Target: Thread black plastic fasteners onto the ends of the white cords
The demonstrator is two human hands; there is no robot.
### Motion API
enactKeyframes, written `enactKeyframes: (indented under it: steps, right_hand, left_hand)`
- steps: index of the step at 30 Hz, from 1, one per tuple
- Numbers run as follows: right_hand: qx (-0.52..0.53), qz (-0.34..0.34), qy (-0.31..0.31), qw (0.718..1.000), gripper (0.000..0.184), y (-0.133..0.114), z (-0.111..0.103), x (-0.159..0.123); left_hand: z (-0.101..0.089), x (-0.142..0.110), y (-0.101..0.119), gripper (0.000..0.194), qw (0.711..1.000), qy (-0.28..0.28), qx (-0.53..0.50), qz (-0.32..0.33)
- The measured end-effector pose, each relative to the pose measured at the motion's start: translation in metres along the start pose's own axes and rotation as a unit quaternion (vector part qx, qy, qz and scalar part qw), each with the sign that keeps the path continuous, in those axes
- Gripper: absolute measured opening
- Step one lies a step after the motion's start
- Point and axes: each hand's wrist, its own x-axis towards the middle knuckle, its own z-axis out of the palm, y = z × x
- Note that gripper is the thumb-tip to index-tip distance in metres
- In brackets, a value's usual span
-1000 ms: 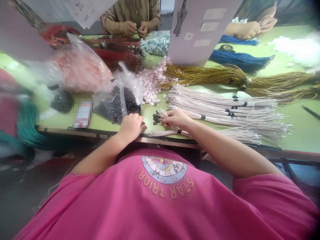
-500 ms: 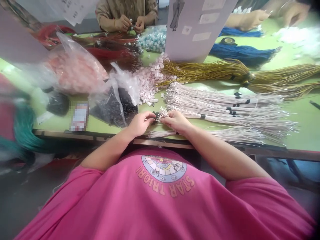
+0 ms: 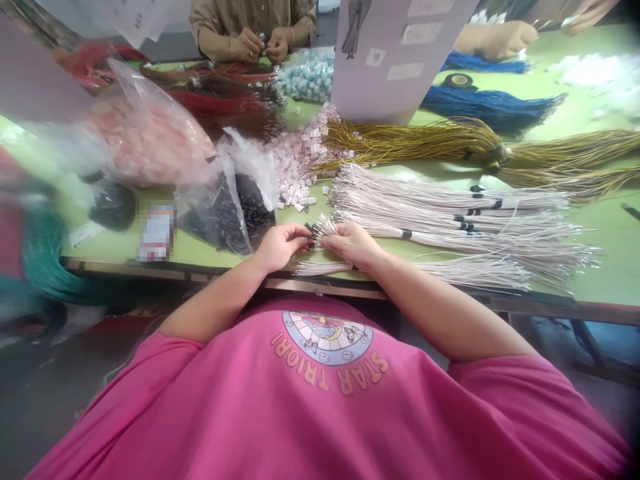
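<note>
My right hand [image 3: 354,244] is closed around the ends of some white wires [image 3: 327,228], whose metal tips fan out toward the left. Close against those tips, my left hand [image 3: 284,245] pinches a small black connector housing [image 3: 310,230] between thumb and fingers. Whether a wire sits in the housing is too small to make out. Bundles of white wires [image 3: 425,203], bound with black tape, lie to the right of my hands. One thinner white bundle [image 3: 320,269] runs beneath them along the table edge. Beside my left hand rests a clear bag of small black parts [image 3: 227,213].
Small pale pink connectors [image 3: 300,160] are heaped behind my hands. Yellow wires [image 3: 410,143] and blue wires [image 3: 490,107] lie farther back. A bag of pink parts [image 3: 145,143] stands at left. An upright panel [image 3: 390,60] divides the table; co-workers' hands [image 3: 263,45] work beyond it.
Both my hands keep almost the same place, with slight finger movement at the black housing. At the upper right, a co-worker's hands have shifted.
</note>
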Motion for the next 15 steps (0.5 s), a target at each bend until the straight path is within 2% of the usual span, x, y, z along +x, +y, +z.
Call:
enactKeyframes:
  steps: [7,12,15]
  right_hand:
    - [-0.011,-0.015,-0.025,1.0,0.023,-0.001,0.0,0.0003]
    - [0.004,-0.004,-0.009,1.0,0.025,-0.0027,0.0013,-0.0005]
    - [0.009,-0.002,0.019,1.0,0.026,-0.0025,0.0009,-0.0005]
  left_hand:
    - [0.0041,-0.0001,-0.0013,0.02,0.993,-0.002,0.109,0.037]
    - [0.0056,0.001,-0.0028,0.02,0.99,-0.014,0.135,0.046]
    - [-0.0023,0.0002,0.0044,0.018,0.975,-0.025,0.206,0.079]
